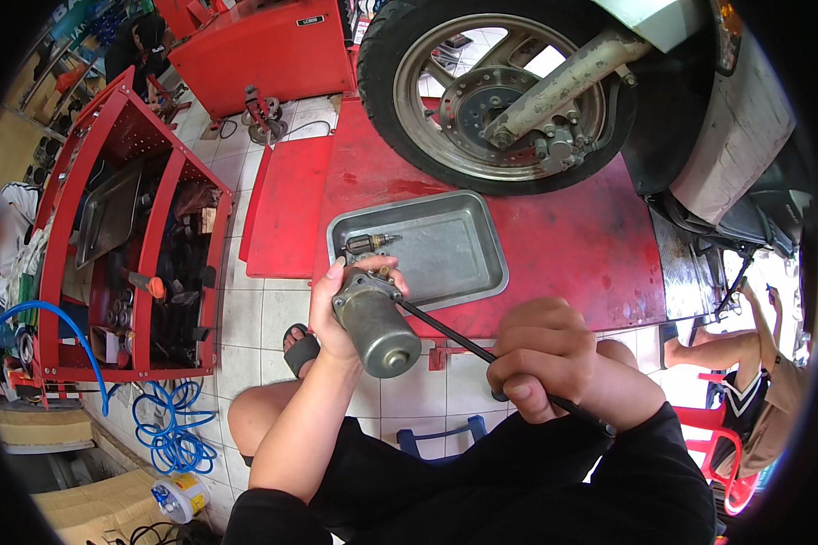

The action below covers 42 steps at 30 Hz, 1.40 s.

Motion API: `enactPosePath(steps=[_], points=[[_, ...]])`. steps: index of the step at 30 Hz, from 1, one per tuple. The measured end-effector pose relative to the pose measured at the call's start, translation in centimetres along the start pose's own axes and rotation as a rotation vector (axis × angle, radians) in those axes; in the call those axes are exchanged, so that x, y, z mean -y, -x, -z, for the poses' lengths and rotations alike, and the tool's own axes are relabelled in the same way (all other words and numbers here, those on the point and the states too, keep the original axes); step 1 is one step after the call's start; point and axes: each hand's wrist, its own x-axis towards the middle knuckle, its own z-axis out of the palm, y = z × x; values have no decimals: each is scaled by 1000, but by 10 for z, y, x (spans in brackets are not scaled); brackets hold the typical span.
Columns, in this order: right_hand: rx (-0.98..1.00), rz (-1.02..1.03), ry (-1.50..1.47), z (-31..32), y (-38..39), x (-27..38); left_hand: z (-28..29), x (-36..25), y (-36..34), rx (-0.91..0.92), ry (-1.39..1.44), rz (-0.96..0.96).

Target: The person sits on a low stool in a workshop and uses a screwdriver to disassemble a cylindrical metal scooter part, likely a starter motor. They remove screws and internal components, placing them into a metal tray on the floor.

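Observation:
My left hand is wrapped around a cylindrical grey metal motor, its rounded end tilted down toward me. From the right, my right hand grips a long black-shafted screwdriver in a closed fist. The shaft meets the motor's flanged end near my left fingertips, where the exact contact is hard to see. Just beyond the motor, a shallow metal tray rests on the red platform. Inside the tray's left end lies a small cylindrical part with a thin shaft.
A motorcycle front wheel stands on the red platform beyond the tray. To the left is a red tool rack, with a coiled blue hose on the floor. Another person sits at the right, and a blue stool is below my hands.

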Motion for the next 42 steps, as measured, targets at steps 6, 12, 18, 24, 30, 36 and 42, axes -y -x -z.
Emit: enactPosePath(steps=[6, 12, 18, 24, 30, 36, 42], points=[[25, -10, 19, -1, 3, 2, -1, -1, 1, 7, -6, -4], [84, -23, 57, -1, 1, 4, 0, 3, -1, -24, -52, -98], [273, 79, 173, 4, -6, 4, -1, -5, -1, 14, -259, -204], [409, 45, 154, 8, -6, 0, -1, -10, 0, 29, -327, -202], [219, -74, 7, -2, 1, -7, 4, -8, -2, -22, -293, -273], [-73, -341, -168, -20, 10, 0, 5, -7, -1, -94, -253, -370], [-129, -294, -129, -5, 6, -16, 5, 4, -6, -186, -222, -222]])
